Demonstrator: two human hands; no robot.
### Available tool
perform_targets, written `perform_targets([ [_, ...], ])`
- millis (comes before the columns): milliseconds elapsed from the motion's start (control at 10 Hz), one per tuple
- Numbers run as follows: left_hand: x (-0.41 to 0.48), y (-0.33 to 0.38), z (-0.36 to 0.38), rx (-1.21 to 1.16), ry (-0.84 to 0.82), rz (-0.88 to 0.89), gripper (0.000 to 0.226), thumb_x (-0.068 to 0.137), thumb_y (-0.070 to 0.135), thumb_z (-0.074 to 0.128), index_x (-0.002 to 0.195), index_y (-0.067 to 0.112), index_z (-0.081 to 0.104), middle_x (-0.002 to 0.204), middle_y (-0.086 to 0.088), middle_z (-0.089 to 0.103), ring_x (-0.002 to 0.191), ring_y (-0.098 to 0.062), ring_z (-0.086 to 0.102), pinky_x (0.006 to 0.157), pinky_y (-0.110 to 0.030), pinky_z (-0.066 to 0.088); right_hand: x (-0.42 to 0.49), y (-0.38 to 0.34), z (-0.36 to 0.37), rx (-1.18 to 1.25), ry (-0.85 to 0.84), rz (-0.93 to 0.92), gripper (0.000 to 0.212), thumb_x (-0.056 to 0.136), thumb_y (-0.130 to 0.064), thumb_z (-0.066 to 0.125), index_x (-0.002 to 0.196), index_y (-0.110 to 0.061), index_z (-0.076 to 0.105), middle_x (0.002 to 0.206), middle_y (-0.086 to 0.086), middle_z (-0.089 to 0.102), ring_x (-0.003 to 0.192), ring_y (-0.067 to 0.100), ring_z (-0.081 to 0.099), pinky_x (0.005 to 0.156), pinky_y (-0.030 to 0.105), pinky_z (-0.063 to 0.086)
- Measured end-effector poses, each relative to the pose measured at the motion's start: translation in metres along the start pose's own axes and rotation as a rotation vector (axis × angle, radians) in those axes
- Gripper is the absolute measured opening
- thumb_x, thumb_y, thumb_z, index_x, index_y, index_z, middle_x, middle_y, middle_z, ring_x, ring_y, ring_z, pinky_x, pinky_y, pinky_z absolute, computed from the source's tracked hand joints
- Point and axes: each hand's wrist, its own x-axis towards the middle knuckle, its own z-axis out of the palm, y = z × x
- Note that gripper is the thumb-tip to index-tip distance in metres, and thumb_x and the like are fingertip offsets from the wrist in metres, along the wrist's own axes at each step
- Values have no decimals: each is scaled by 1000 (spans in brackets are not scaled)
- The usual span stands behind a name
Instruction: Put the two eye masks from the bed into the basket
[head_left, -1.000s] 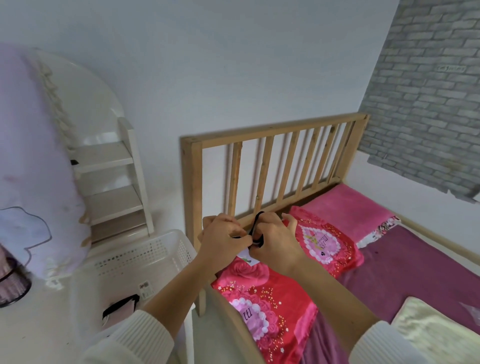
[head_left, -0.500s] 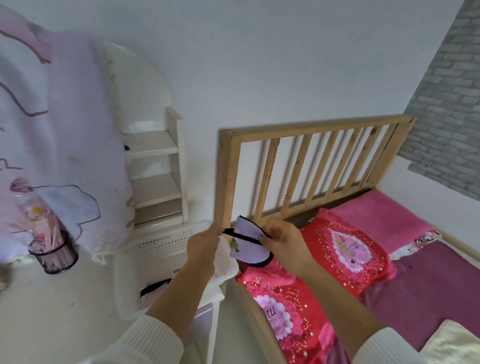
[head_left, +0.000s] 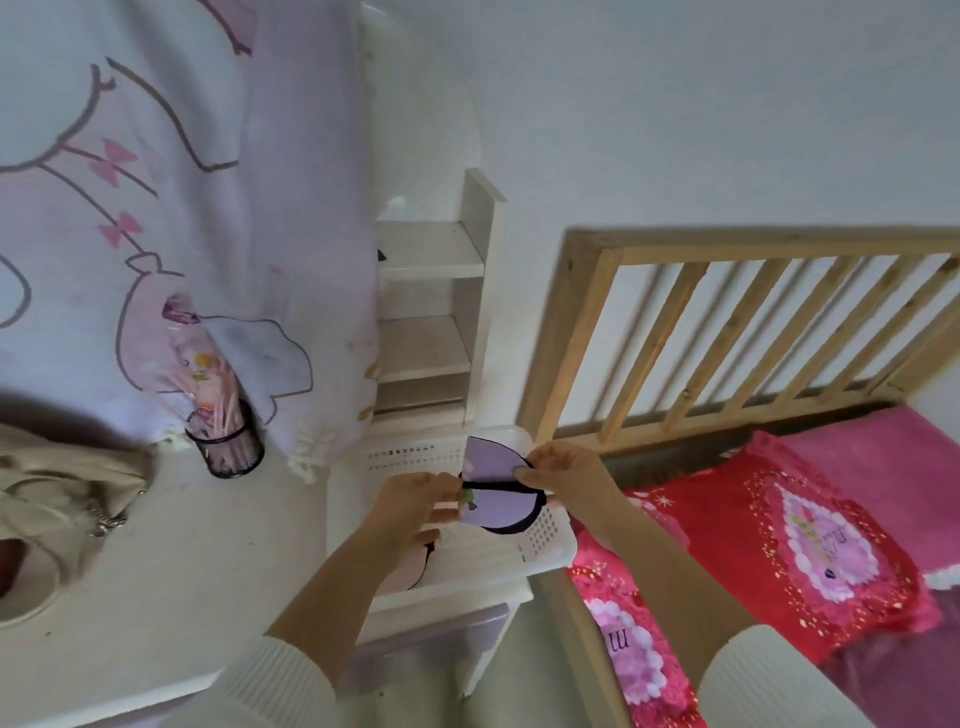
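A lilac eye mask (head_left: 497, 491) with black trim and a black strap hangs over the white perforated basket (head_left: 543, 545). My left hand (head_left: 410, 506) pinches its left end and my right hand (head_left: 566, 480) pinches its upper right edge. Inside the basket, partly hidden by my left forearm, lies a pink eye mask (head_left: 410, 569) with a black edge. The basket stands on the white desk (head_left: 156, 597), right beside the wooden bed frame (head_left: 566, 338).
A black mesh pen cup (head_left: 226, 441) stands on the desk at left, next to a beige bag (head_left: 57, 483). A lilac printed cloth (head_left: 156, 182) hangs behind, and a white shelf unit (head_left: 431, 312) rises behind the basket. Red pillows (head_left: 779, 540) cover the bed.
Both hands have carried the lilac eye mask left from above the bed's pillows to over the basket. The view has swung left toward the desk.
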Motion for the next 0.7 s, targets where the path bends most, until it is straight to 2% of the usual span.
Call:
perform_targets([
  [100,22,-12,-14,92,179,80,16,77,26,67,77,11,69,77,0,72,74,-19,65,70,-30,48,41,12,15,-40,-75,78,11,77,-8,77,74,-7,66,80,16,68,72,25,64,67,34,54],
  [200,39,-30,-25,369,332,136,10,85,23,60,79,16,64,80,4,65,76,-17,59,62,-23,42,79,35,30,-171,-132,146,14,78,-3,72,70,-5,61,82,18,62,79,30,59,74,41,49],
  [300,50,-52,-27,534,325,98,8,88,22,57,91,20,64,95,6,63,80,-13,56,61,-19,38,108,62,43,-266,-228,214,14,78,-1,70,68,-5,61,83,17,63,83,34,62,80,48,55],
  [400,57,-67,-22,611,323,2,20,88,24,54,103,15,65,102,0,63,84,-18,58,69,-25,41,128,87,54,-395,-334,263,16,79,-8,70,66,-8,61,82,13,63,81,28,62,82,46,56],
  [500,62,-78,-15,665,300,-45,24,88,25,56,107,14,66,116,-8,63,99,-24,63,79,-24,44,137,103,60,-499,-420,277,20,80,-11,68,74,7,63,79,17,62,75,23,57,68,34,49],
  [600,68,-86,-11,696,287,-53,26,86,26,59,108,16,67,120,-7,60,105,-24,61,86,-24,45,147,111,62,-579,-431,210,31,79,-14,66,97,11,65,100,26,70,87,31,65,77,37,51],
  [700,66,-79,-14,747,347,37,25,87,22,59,110,16,64,128,-5,55,110,-22,57,92,-27,47,147,87,59,-631,-456,99,37,82,-18,66,114,0,63,117,17,66,105,28,62,87,31,48],
])
